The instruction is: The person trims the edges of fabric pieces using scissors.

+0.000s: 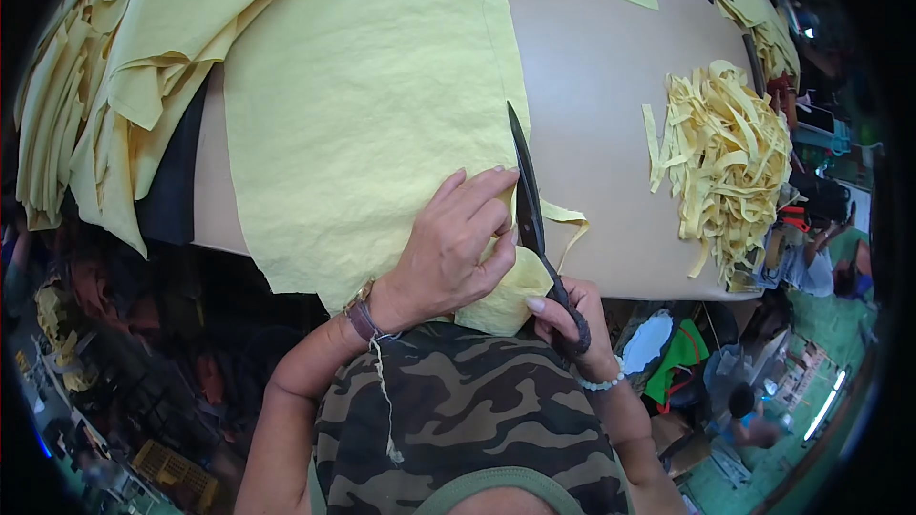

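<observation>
A large piece of pale yellow fabric (pixel 363 114) lies spread over the table and hangs past its front edge. My right hand (pixel 577 315) grips the handles of dark scissors (pixel 530 200), whose blades point away from me along the fabric's right edge. My left hand (pixel 463 240) rests on the fabric just left of the blades, fingers stretched out, fingertips close to the metal. A thin cut strip (pixel 570 219) curls to the right of the scissors. Along the fabric's upper right side runs a faint drawn line. The scissor handles are partly hidden by my right hand.
Narrow yellow offcuts (pixel 730 162) form a heap on the right of the beige table (pixel 611 124). Folded yellow fabric (pixel 143 67) drapes over the left side. More yellow pieces (pixel 763 0) lie at the far right. People and cluttered items surround the green floor.
</observation>
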Available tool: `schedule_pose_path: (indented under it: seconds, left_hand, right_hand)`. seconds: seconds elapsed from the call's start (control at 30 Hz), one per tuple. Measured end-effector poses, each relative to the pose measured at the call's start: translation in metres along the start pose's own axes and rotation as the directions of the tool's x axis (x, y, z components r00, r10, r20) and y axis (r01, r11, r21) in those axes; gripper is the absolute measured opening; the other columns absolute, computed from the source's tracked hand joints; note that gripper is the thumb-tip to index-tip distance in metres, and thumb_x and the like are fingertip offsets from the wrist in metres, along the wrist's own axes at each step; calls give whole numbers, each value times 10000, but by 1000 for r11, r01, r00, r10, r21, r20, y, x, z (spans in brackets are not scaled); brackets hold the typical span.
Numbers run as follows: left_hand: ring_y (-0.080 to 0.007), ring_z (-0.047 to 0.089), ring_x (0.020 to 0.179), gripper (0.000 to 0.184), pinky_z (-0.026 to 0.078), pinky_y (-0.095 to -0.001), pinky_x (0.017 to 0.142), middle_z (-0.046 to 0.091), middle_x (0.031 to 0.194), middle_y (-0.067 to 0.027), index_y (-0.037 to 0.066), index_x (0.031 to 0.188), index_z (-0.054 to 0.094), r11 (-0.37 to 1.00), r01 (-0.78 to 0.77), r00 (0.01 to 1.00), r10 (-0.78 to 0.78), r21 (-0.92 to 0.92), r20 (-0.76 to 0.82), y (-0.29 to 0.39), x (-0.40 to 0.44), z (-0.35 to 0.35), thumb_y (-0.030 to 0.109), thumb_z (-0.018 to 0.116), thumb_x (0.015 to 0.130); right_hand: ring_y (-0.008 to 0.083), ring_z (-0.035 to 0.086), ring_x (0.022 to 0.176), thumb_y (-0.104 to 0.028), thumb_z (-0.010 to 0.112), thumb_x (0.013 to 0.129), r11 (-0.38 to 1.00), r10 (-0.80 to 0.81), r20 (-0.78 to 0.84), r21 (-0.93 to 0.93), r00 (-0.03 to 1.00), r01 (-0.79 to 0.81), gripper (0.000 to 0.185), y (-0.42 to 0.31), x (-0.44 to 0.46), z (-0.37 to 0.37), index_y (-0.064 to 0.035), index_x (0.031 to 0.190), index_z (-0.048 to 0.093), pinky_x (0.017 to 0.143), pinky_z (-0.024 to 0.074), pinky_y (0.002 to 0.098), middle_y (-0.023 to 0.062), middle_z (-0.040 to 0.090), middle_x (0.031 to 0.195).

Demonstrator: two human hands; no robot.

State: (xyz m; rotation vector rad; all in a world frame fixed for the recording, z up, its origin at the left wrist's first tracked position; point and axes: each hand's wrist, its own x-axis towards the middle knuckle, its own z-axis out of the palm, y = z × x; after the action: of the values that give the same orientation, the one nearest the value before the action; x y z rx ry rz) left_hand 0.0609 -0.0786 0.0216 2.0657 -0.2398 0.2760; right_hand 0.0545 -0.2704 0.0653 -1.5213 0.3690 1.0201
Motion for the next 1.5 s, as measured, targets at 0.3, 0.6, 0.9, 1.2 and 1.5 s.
schedule_pose_path:
  seconds: [0.3,0.6,0.9,1.2,1.5]
  left_hand:
    - [-377,529,1055,126,383,-454,934,522,1177,-239,11,739,450,981,67,998,-66,-180,14,-2,-3,-5,-4,572,710]
    - [-376,523,1076,115,402,-405,920,509,1195,-258,1,739,446,961,108,994,-105,-255,28,-1,-5,-9,-9,559,717]
    - [-345,494,1158,80,392,-360,932,477,1244,-267,1,753,461,933,165,986,-146,-320,81,1,-6,-12,-7,538,735]
    - [-355,553,1055,101,444,-358,853,512,1193,-269,2,726,473,938,129,992,-123,-323,39,-1,-4,-15,-2,573,714]
    - [-325,469,1187,57,353,-361,976,467,1254,-275,0,733,482,881,223,973,-176,-416,148,-1,-7,-19,1,539,739]
  right_hand:
    - [36,446,443,-196,684,792,995,-17,-2,-96,1000,17,216,2,-1,-2,0,765,598,408,321,186,-30,510,557]
    - [31,441,425,-187,672,801,998,-25,9,-61,1000,26,222,-3,6,3,26,822,615,394,323,180,-31,506,551]
    - [28,439,425,-172,674,802,999,-16,-13,-38,1000,15,206,-7,8,7,12,757,591,392,318,179,-32,504,554]
    - [23,437,427,-195,688,794,999,-17,-8,-48,1000,16,236,-14,14,9,-9,712,568,394,313,173,-38,499,555]
    - [24,439,420,-223,687,797,997,-66,-7,-37,998,66,258,-25,24,9,-30,682,559,392,316,172,-34,494,531]
